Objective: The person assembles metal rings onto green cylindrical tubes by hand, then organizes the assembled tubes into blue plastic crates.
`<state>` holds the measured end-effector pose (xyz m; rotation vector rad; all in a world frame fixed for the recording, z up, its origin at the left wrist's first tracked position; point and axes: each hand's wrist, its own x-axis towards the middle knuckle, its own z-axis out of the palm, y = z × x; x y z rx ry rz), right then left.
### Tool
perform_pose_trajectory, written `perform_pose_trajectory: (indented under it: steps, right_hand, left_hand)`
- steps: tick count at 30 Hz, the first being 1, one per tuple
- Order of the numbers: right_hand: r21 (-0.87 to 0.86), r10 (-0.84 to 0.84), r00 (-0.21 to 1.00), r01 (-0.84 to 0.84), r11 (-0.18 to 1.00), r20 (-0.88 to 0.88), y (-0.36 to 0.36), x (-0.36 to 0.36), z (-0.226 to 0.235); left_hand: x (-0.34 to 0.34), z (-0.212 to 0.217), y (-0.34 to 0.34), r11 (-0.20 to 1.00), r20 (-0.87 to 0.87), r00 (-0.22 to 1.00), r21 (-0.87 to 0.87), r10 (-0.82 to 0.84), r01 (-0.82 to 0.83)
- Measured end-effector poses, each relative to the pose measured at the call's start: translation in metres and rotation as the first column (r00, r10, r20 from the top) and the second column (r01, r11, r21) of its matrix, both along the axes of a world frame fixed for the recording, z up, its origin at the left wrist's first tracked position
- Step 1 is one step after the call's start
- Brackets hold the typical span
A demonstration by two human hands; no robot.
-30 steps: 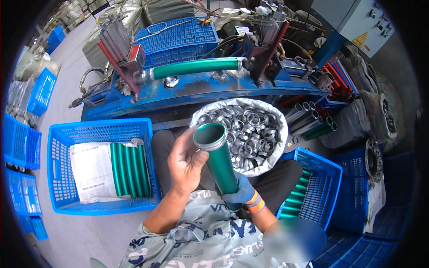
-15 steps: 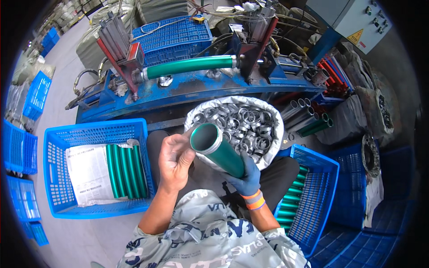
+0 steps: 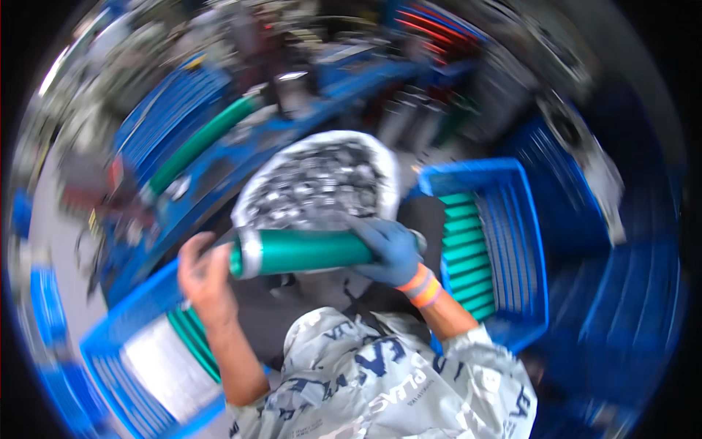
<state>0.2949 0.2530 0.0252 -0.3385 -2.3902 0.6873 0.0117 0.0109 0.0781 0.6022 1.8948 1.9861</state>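
Observation:
A green metal tube (image 3: 314, 250) lies level across the front of my body. My right hand (image 3: 393, 252), in a blue glove with an orange band at the wrist, is wrapped round its right part. A silver ring (image 3: 250, 253) sits around the tube close to its left end. My bare left hand (image 3: 210, 282) is beside that end with its fingers apart, somewhat blurred; whether a fingertip touches the tube is unclear. Just beyond the tube stands a white sack (image 3: 390, 175) full of loose silver rings (image 3: 314, 183).
To the right a blue crate (image 3: 539, 249) holds several green tubes (image 3: 464, 252). Another blue crate (image 3: 139, 311), at lower left, contains green tubes and white sheeting. A blue machine bench (image 3: 241, 159) runs behind the sack, with a green tube (image 3: 201, 143) mounted on it.
The view has swung to the right and blurred. The held tube has turned from pointing up toward me to lying level. My left hand has moved left, off to the tube's end.

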Motion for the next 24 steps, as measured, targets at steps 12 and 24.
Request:
perform_pose_trajectory:
  steps: [12, 24]
  right_hand:
    - [-0.846, -0.881, 0.454, 0.411, 0.341, -0.134, 0.155, 0.263, -0.043]
    - [-0.683, -0.718, 0.249, 0.605, -0.409, 0.65, 0.348, 0.35, -0.459]
  left_hand:
    - [-0.036, -0.1, 0.032, 0.999, 0.109, 0.994, -0.04, -0.03, 0.035]
    - [-0.03, -0.205, 0.052, 0.859, -0.21, 0.977, -0.491, 0.045, -0.145]
